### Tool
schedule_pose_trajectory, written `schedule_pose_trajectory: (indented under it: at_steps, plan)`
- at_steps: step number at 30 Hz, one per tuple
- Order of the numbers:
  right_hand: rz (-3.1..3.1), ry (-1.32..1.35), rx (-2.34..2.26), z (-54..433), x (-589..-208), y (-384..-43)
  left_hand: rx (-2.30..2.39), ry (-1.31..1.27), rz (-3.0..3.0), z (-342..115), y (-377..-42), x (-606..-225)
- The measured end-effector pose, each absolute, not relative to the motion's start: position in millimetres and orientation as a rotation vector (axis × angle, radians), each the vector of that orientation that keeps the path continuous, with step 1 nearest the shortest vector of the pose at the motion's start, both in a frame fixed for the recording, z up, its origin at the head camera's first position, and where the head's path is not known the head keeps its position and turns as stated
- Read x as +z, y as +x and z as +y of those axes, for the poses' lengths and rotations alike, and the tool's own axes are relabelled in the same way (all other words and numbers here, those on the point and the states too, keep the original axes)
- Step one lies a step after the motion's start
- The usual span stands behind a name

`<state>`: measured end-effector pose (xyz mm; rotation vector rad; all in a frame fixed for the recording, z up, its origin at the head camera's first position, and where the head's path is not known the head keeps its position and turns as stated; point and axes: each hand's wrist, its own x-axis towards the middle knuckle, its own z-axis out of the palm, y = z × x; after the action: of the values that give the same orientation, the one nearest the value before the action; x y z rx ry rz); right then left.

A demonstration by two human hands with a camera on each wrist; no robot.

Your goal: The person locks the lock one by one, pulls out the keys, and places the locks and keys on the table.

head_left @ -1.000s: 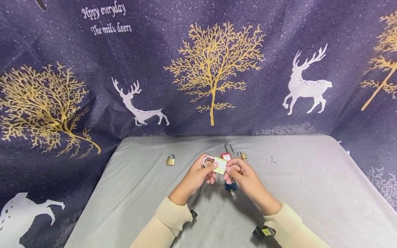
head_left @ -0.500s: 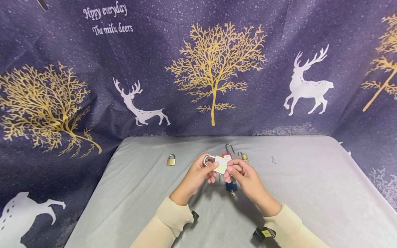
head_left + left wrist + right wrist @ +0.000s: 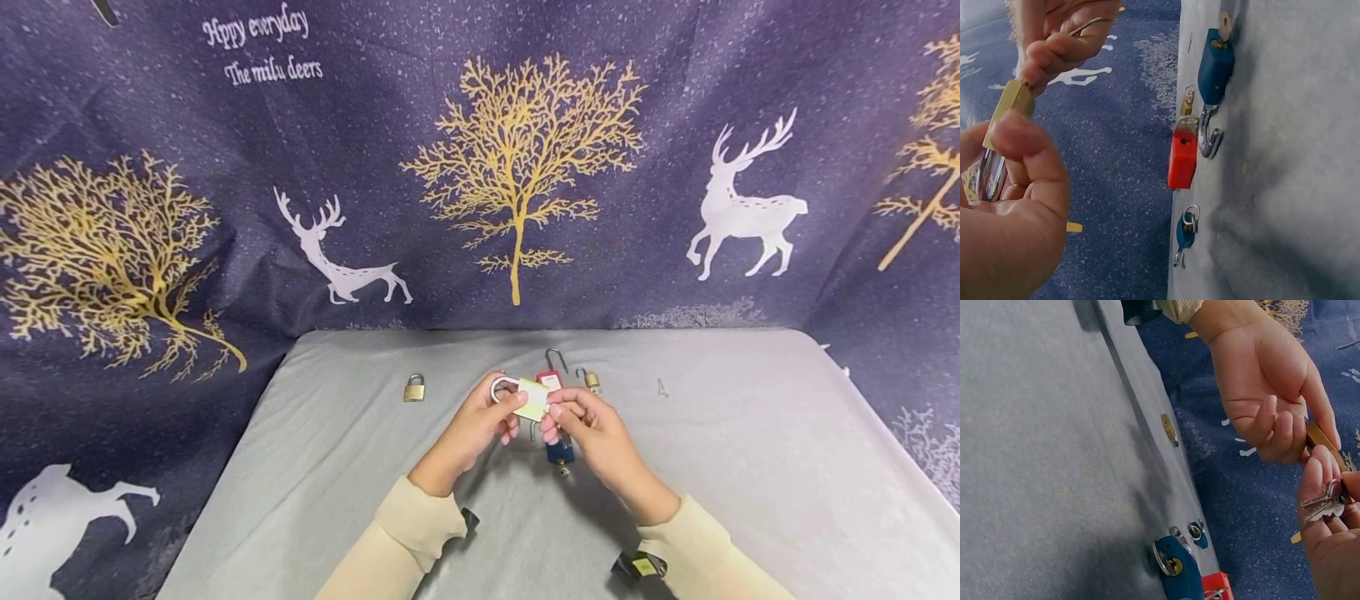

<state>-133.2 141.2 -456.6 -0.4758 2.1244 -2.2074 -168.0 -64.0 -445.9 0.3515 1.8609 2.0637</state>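
Note:
A brass padlock [image 3: 533, 399] is held up above the grey-covered table, its silver shackle pointing left. My left hand [image 3: 480, 417] grips its body, thumb on the front face, fingers behind near the shackle. My right hand [image 3: 588, 421] pinches a key at the padlock's keyhole end; finger and thumb hide how deep the key sits. In the right wrist view, more keys [image 3: 1325, 503] hang against the right fingers. Below the hands lies a blue padlock [image 3: 559, 451], its shackle open and a key [image 3: 1225, 26] in it. Behind them is a red padlock [image 3: 549, 380], shackle raised.
On the table [image 3: 750, 467], a brass padlock [image 3: 414, 390] stands left, shackle closed. A smaller brass padlock [image 3: 592, 380], shackle open, is right of the red one. A loose key [image 3: 662, 388] lies farther right. The left wrist view shows a small blue padlock [image 3: 1186, 231]. Behind hangs a patterned curtain [image 3: 360, 125].
Both hands and the padlock stay in nearly the same place. The padlock's face tilts slightly, and the right finger and thumb shift a little at its keyhole end.

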Motion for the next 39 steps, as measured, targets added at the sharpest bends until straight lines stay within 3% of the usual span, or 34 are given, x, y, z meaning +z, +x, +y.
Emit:
schedule_pose_trajectory:
  at_steps: [23, 39]
  plan:
    - [2.237, -0.534, -2.156, 140, -462, -138, 2.229, 0.293, 1.731, -69, -174, -444]
    - [2.289, -0.308, -2.148, 149, -460, -145, 2.18, 0.254, 1.844, -84, -183, -444]
